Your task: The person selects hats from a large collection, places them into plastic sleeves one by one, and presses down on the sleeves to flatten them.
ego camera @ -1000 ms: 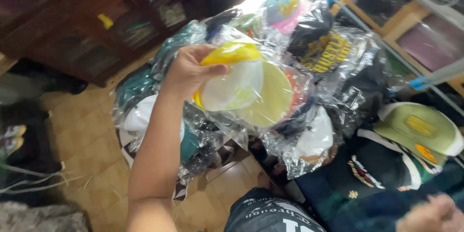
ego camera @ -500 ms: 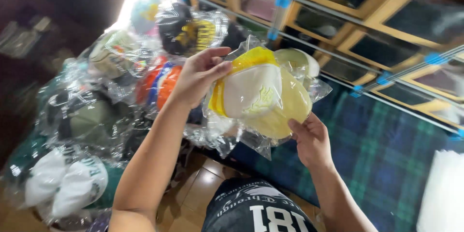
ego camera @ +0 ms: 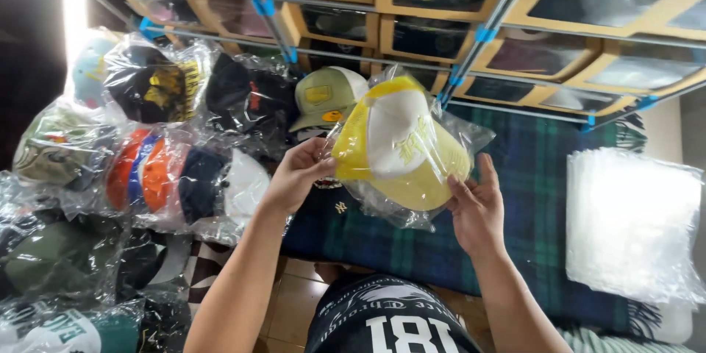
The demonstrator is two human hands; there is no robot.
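Note:
A yellow and white cap point(ego camera: 401, 151) sits inside a clear plastic bag, held up in front of me over a dark plaid blanket point(ego camera: 529, 198). My left hand point(ego camera: 298, 173) pinches the bag's left edge near the cap's back. On the right side my right hand point(ego camera: 476, 202) grips the bag beside the yellow brim. Both hands hold the same bagged cap in the air.
A heap of bagged caps point(ego camera: 154, 162) fills the left side, with an olive cap point(ego camera: 323, 95) lying unbagged behind. A stack of clear empty bags point(ego camera: 632, 224) lies at the right. Wooden-framed drawers point(ego camera: 441, 7) with blue-clipped metal rails run along the top.
My view has swung right from the cap heap to the blanket. The bagged cap came along, and my right hand has joined the left in holding it.

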